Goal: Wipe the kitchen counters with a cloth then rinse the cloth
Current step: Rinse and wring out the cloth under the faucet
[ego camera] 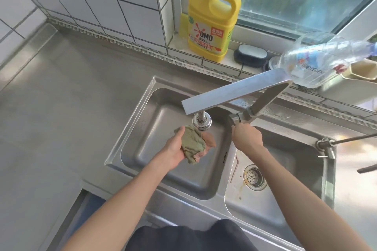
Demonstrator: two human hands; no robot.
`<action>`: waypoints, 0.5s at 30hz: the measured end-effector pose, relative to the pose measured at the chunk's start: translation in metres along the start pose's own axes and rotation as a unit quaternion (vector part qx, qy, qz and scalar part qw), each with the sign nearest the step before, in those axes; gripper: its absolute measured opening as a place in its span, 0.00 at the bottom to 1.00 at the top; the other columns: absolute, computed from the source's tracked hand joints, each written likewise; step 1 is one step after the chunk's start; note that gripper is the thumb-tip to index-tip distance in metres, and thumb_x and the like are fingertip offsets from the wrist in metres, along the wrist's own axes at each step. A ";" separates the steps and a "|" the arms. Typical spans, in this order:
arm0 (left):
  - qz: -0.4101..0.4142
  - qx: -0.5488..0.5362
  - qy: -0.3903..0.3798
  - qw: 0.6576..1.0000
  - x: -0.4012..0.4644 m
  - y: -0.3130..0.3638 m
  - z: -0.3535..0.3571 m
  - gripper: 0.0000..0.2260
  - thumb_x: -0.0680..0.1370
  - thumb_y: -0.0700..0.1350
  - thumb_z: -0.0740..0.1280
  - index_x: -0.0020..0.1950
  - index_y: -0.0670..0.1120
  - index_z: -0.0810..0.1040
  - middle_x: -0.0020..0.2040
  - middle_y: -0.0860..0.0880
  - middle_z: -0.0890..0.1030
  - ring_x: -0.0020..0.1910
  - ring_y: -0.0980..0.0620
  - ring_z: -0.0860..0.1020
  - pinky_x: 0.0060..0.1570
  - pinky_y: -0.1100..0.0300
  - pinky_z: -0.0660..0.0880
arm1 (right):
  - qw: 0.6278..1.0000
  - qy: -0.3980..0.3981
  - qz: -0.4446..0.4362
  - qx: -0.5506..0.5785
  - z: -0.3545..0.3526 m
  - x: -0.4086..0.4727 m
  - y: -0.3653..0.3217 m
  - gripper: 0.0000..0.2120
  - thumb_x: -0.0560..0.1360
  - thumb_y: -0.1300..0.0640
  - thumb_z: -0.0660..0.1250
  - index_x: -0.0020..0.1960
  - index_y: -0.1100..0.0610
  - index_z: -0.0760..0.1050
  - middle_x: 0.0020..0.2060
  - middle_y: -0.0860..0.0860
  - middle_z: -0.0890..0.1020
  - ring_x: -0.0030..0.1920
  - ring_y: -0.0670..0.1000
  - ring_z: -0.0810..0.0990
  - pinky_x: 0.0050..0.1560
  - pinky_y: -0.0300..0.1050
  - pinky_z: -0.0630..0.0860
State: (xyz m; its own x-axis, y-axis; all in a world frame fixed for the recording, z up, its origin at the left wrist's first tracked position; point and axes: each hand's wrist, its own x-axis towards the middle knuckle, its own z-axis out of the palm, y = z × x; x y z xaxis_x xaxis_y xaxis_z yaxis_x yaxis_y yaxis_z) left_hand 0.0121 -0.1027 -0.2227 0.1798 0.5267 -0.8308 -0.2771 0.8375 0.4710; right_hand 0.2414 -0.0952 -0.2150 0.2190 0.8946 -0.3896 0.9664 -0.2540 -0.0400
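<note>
My left hand [175,147] holds a crumpled green and pink cloth [193,142] over the left sink basin [140,120], just below the faucet's round nozzle [202,121]. The flat steel faucet spout [234,92] reaches out over that basin. My right hand [245,135] grips the faucet handle [237,119] at the divider between the two basins. I cannot make out any water flowing. The steel counter [67,91] stretches to the left of the sink.
A yellow detergent jug with a red pump [212,24] stands on the window sill, a dark soap dish [251,55] beside it. A clear plastic bottle [318,63] lies tilted at the right. The right basin [306,144] has a drain strainer [254,177].
</note>
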 end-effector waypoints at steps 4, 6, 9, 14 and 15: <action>-0.001 -0.002 -0.001 1.000 0.002 0.001 0.005 0.28 0.87 0.60 0.50 0.66 0.40 0.78 0.55 0.38 0.86 0.47 0.42 0.86 0.43 0.52 0.79 | 1.000 0.010 -0.017 -0.021 0.004 0.004 0.000 0.18 0.86 0.55 0.53 0.57 0.61 0.80 0.54 0.61 0.83 0.55 0.65 0.83 0.45 0.51 0.72; -0.011 -0.008 -0.027 1.000 0.002 0.001 0.006 0.30 0.86 0.61 0.47 0.61 0.40 0.80 0.49 0.36 0.87 0.45 0.39 0.83 0.39 0.52 0.74 | 0.999 0.010 -0.025 -0.032 0.005 0.005 -0.001 0.15 0.85 0.58 0.56 0.55 0.61 0.81 0.53 0.60 0.83 0.52 0.65 0.84 0.43 0.50 0.71; -0.015 -0.021 -0.049 0.998 0.005 -0.001 0.006 0.31 0.86 0.62 0.46 0.59 0.40 0.80 0.47 0.35 0.87 0.46 0.39 0.79 0.38 0.52 0.70 | 0.999 0.013 -0.027 -0.042 0.006 0.005 0.000 0.14 0.84 0.60 0.56 0.54 0.61 0.81 0.52 0.60 0.83 0.52 0.65 0.84 0.41 0.49 0.71; -0.009 -0.022 -0.040 0.999 0.012 -0.005 0.009 0.30 0.87 0.61 0.48 0.60 0.40 0.80 0.46 0.37 0.88 0.41 0.40 0.84 0.40 0.52 0.72 | 0.999 0.012 -0.028 -0.044 0.007 0.005 -0.001 0.13 0.83 0.61 0.57 0.54 0.61 0.81 0.52 0.60 0.84 0.53 0.64 0.83 0.43 0.49 0.71; -0.005 -0.023 -0.032 0.999 0.013 -0.005 0.010 0.29 0.87 0.60 0.49 0.60 0.40 0.80 0.46 0.38 0.88 0.39 0.42 0.86 0.41 0.51 0.74 | 0.999 0.010 -0.027 -0.044 0.006 0.005 -0.002 0.13 0.83 0.61 0.57 0.55 0.61 0.81 0.53 0.60 0.84 0.54 0.64 0.83 0.44 0.50 0.71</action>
State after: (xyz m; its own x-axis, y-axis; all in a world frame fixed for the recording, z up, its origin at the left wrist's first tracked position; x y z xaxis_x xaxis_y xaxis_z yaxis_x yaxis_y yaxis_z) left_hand 0.0256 -0.0988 -0.2334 0.2430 0.5277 -0.8139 -0.3178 0.8361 0.4472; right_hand 0.2399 -0.0928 -0.2224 0.1672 0.9140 -0.3697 0.9849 -0.1720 0.0203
